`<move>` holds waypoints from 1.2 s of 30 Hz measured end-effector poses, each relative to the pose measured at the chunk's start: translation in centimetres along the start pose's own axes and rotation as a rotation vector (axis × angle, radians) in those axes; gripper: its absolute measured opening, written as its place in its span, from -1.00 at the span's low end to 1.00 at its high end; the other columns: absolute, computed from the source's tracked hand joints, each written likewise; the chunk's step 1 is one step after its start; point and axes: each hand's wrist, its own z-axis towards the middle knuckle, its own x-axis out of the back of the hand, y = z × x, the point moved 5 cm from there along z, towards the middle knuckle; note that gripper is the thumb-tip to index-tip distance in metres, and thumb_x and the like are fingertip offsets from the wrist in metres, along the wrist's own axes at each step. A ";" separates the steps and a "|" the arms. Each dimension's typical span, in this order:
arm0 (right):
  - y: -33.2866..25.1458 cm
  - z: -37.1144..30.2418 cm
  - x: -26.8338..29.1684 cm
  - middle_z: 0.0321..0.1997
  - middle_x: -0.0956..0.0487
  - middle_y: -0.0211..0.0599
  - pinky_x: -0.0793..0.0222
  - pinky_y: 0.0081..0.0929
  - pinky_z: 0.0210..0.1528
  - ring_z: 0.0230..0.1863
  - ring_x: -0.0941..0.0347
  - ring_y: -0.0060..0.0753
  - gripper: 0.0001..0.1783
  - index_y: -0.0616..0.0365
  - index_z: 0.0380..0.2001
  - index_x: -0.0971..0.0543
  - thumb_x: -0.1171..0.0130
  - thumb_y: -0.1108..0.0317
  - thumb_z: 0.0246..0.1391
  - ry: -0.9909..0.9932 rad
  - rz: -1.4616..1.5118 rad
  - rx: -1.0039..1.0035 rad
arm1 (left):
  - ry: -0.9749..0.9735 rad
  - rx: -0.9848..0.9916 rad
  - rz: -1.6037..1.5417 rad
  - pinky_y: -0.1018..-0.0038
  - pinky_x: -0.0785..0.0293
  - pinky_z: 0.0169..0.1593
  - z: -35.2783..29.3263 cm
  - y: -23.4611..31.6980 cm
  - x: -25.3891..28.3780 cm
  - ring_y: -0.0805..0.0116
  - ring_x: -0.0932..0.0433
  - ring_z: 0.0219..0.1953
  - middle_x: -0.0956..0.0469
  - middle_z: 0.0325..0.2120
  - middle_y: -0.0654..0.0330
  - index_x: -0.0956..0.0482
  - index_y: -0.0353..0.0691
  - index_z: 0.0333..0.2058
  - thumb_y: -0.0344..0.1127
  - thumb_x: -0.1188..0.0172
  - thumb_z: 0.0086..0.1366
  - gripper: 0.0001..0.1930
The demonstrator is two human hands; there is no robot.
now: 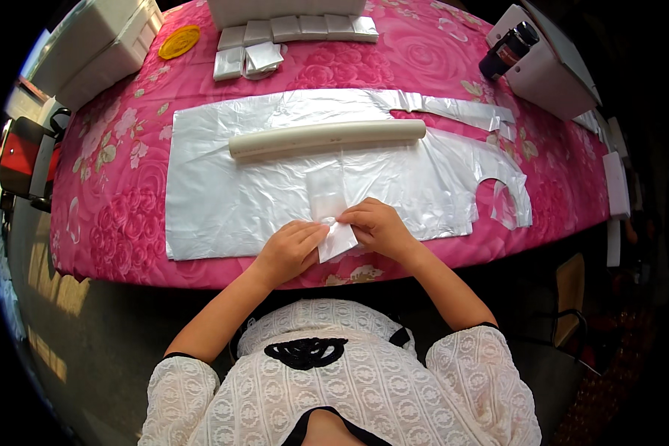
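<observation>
A stack of thin white plastic aprons point(223, 201) lies flat across the table, with neck loop and strap cutouts at its right end. On top of it rests a long off-white plastic tube point(327, 136), running left to right. At the stack's near edge, my left hand point(293, 249) and my right hand point(379, 227) pinch a small folded white plastic packet point(337, 244) between their fingertips. Just beyond the fingers, a translucent strip of plastic point(325, 192) extends over the aprons; whether it joins the packet, I cannot tell.
The table wears a pink floral cloth point(126, 193). Several folded white packets point(301, 28) line up at the back before a white box point(282, 9). White foam boxes point(97, 52) stand back left near a yellow disc point(179, 41). A dark bottle point(508, 50) leans by a white box point(546, 74).
</observation>
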 end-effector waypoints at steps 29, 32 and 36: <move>3.5 4.2 -0.3 -0.76 -0.49 -0.30 -0.33 -0.44 -0.51 -0.67 -0.43 -0.38 -0.66 0.18 -0.67 -0.60 -0.10 0.12 -0.12 -0.229 0.040 -0.776 | 0.121 0.174 0.008 0.32 -0.38 -0.08 3.1 -0.3 1.1 0.15 -0.43 -0.12 -0.44 -0.15 0.03 -0.39 -0.34 -0.08 -0.46 -0.17 0.00 -0.57; 4.5 4.0 -0.9 -0.74 -0.51 -0.28 -0.35 -0.47 -0.49 -0.66 -0.45 -0.39 -0.67 0.18 -0.66 -0.60 -0.09 0.13 -0.14 -0.221 0.090 -0.784 | 0.033 0.082 0.099 0.23 -0.31 0.03 3.6 0.2 -0.6 0.08 -0.38 -0.02 -0.41 -0.09 0.01 -0.41 -0.32 -0.11 -0.30 -0.17 0.02 -0.58; 3.9 4.5 -0.4 -0.70 -0.53 -0.26 -0.36 -0.49 -0.46 -0.63 -0.48 -0.39 -0.68 0.20 -0.65 -0.60 -0.10 0.15 -0.15 -0.240 0.068 -0.805 | 0.000 0.099 0.134 0.15 -0.16 0.14 3.7 -0.3 -1.1 0.05 -0.26 0.11 -0.31 0.03 -0.03 -0.38 -0.30 -0.07 -0.16 -0.15 0.04 -0.51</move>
